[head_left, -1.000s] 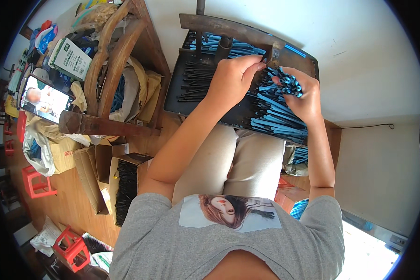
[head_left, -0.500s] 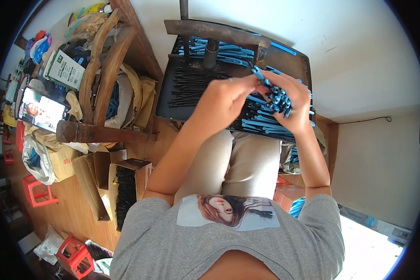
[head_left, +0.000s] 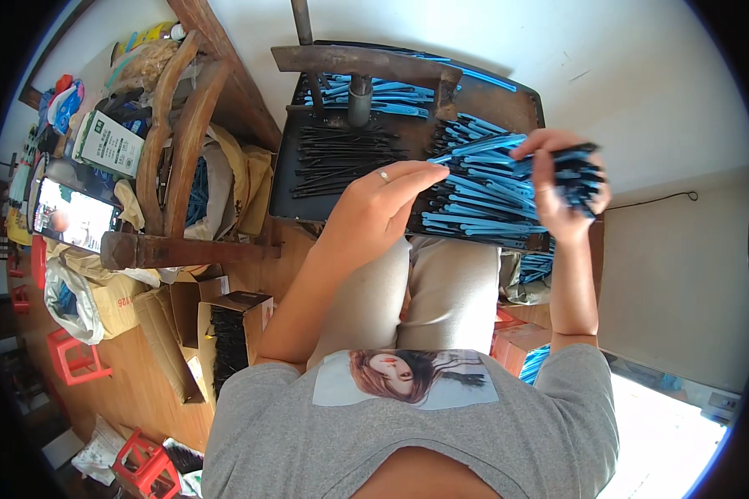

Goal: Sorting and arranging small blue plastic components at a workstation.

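Note:
Slim blue strips with black ends [head_left: 483, 187] lie in a thick row on a dark tray [head_left: 287, 204]. My right hand [head_left: 558, 187], slightly blurred, is wrapped round a bundle of these blue and black strips [head_left: 581, 176] over the tray's right edge. Its finger and thumb are by the right end of a blue strip [head_left: 495, 147] that slants across the pile. My left hand [head_left: 383, 195], wearing a ring, has its fingertips pressed together near that strip's left end; whether they grip anything is hidden. Thin black sticks [head_left: 341, 158] lie to the left of this hand.
A metal bar and post [head_left: 359, 100] stand over the tray, with more blue strips [head_left: 399, 96] behind. At left are a wooden frame [head_left: 191, 241], a lit phone [head_left: 75, 212], stuffed bags, a cardboard box of black pieces [head_left: 229, 341] and red stools [head_left: 146, 461].
My right hand has moved right with the bundle, away from my left hand, uncovering the row of blue strips. My left hand has shifted slightly left and down. The view has shifted a little.

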{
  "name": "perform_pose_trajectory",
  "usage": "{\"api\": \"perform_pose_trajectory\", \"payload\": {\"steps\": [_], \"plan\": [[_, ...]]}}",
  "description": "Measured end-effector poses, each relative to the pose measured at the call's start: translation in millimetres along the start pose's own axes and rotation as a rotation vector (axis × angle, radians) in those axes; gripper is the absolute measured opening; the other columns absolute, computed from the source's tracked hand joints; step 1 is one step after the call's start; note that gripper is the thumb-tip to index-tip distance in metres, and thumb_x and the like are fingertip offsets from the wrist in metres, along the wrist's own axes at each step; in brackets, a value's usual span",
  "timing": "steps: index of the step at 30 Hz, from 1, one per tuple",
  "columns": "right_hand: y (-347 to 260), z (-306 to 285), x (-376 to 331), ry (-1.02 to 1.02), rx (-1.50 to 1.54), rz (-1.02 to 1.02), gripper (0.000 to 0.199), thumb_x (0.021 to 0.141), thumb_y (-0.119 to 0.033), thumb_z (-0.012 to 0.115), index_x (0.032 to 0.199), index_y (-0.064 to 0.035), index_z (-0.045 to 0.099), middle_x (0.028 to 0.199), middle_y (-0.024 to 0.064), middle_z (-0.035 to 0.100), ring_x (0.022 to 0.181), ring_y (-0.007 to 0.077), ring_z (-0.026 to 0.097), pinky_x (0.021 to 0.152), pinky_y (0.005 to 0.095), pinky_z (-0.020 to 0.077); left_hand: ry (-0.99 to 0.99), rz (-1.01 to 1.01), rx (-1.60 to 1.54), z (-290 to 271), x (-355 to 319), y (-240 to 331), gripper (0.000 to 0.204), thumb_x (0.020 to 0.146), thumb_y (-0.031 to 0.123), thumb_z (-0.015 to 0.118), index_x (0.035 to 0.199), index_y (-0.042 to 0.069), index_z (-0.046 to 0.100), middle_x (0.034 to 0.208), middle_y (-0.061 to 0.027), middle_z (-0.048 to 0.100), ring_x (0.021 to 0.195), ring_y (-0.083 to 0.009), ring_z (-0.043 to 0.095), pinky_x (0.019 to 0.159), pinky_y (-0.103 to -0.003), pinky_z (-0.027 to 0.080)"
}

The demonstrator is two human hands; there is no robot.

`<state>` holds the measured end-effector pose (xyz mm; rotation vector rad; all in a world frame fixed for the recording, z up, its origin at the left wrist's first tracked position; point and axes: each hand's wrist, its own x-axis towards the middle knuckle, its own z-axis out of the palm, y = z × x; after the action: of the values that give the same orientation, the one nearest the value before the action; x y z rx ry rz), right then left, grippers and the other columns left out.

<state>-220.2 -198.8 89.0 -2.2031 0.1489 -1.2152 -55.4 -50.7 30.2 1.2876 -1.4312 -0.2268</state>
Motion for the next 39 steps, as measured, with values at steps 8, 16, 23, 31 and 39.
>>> {"api": "perform_pose_trajectory", "payload": {"steps": [8, 16, 23, 31, 39], "plan": [[61.7, -36.8, 29.7, 0.465, 0.059, 0.168, 0.014, 0.080, -0.001, 0.068, 0.078, -0.0023, 0.055, 0.066, 0.0047, 0.060, 0.058, 0.0108, 0.059, 0.056, 0.0238, 0.0492, 0.135, 0.019, 0.161, -18.5, -16.4, -21.3, 0.025, 0.077, -0.009, 0.057, 0.098, 0.002, 0.065, 0.092, -0.0148, 0.066, 0.081, -0.0278, 0.065, 0.069, -0.032, 0.053], [136.5, -47.4, 49.5, -0.412, -0.730, 0.208, 0.021, 0.075, -0.013, 0.067, 0.095, -0.0060, 0.064, 0.079, 0.0182, 0.062, 0.072, 0.0349, 0.062, 0.066, 0.0389, 0.0474, 0.114, -0.002, 0.392, -40.9, -26.7, -27.9, 0.021, 0.074, 0.000, 0.065, 0.094, 0.007, 0.067, 0.088, -0.0084, 0.067, 0.080, -0.0257, 0.064, 0.069, -0.032, 0.052], [196.6, -53.3, 42.9, -0.673, -0.862, 0.254, 0.032, 0.075, -0.018, 0.066, 0.105, -0.0069, 0.060, 0.097, 0.0183, 0.062, 0.093, 0.0385, 0.056, 0.078, 0.0435, 0.0459, -0.074, 0.018, 0.540, -53.7, -34.8, -25.9, 0.021, 0.071, 0.006, 0.059, 0.090, 0.010, 0.068, 0.088, -0.0022, 0.066, 0.081, -0.0208, 0.061, 0.068, -0.031, 0.051], [191.4, -42.8, 51.0, -0.653, -0.877, 0.384, 0.035, 0.077, -0.022, 0.066, 0.108, -0.0069, 0.059, 0.103, 0.0171, 0.061, 0.096, 0.0369, 0.056, 0.081, 0.0426, 0.0452, -0.178, 0.056, 0.611, -59.1, -34.1, -23.8, 0.021, 0.070, 0.008, 0.060, 0.089, 0.011, 0.068, 0.086, 0.0006, 0.064, 0.081, -0.0183, 0.058, 0.067, -0.029, 0.050], [166.4, -43.1, 53.4, -0.671, -0.908, 0.336, 0.025, 0.077, -0.021, 0.066, 0.094, -0.0041, 0.061, 0.088, 0.0199, 0.062, 0.085, 0.0400, 0.057, 0.071, 0.0434, 0.0461, -0.227, 0.012, 0.645, -55.5, -31.2, -28.6, 0.014, 0.071, 0.007, 0.059, 0.082, 0.011, 0.067, 0.085, -0.0009, 0.061, 0.088, -0.0189, 0.059, 0.070, -0.030, 0.050]]}}
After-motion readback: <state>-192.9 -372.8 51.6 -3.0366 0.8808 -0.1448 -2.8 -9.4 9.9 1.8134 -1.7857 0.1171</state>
